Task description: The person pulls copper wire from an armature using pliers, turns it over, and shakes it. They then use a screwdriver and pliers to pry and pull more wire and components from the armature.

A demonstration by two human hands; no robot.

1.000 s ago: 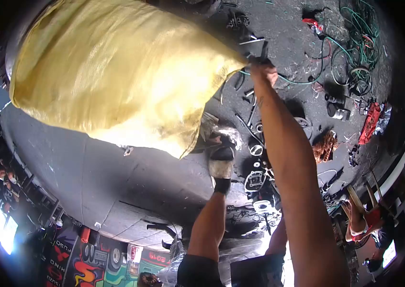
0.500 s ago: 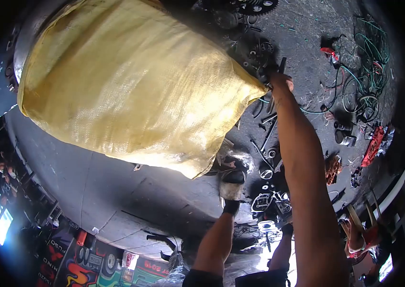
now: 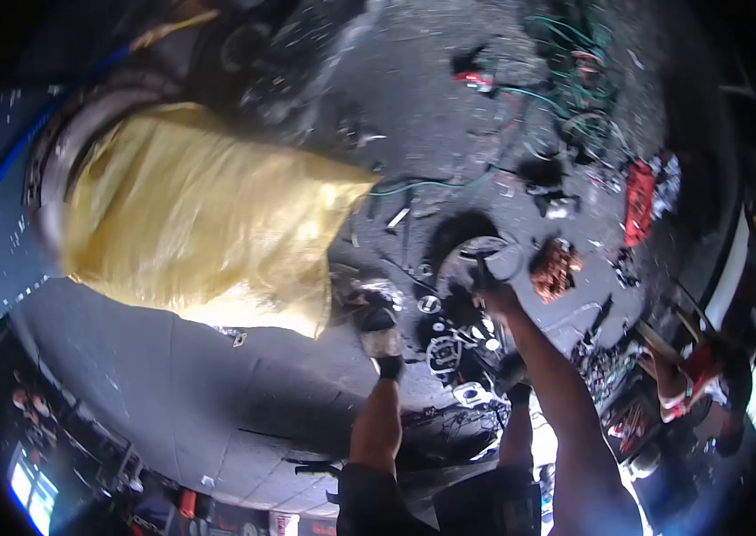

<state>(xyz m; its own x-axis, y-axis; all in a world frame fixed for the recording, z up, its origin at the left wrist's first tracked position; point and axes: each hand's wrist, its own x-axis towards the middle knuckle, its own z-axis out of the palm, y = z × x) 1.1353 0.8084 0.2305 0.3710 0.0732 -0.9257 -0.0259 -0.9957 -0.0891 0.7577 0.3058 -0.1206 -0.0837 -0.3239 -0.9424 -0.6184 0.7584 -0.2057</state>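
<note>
My right hand (image 3: 491,299) reaches down from the lower right, its fingers closed around a dark tool (image 3: 478,255) with a crosswise end. Motion blur keeps me from telling what kind of tool it is. A pale round metal ring (image 3: 510,259) shows right behind the tool in this view. Close by the hand lie a gasket-like metal plate (image 3: 443,355) and several small metal parts. To the left, apart from this hand, a large yellow woven sack (image 3: 208,223) lies spread out, its corner pointing right. My left hand is out of view.
My feet, one in a worn shoe (image 3: 382,342), stand near the scattered parts. Tangled green wires (image 3: 575,98), a copper-coloured coil bundle (image 3: 557,270) and a red part (image 3: 638,204) lie to the right. Another person (image 3: 691,375) sits at the far right.
My right hand has left the sack's corner and come down nearer my feet. The sack now appears smaller and lower, farther from the camera. The view has shifted to the right.
</note>
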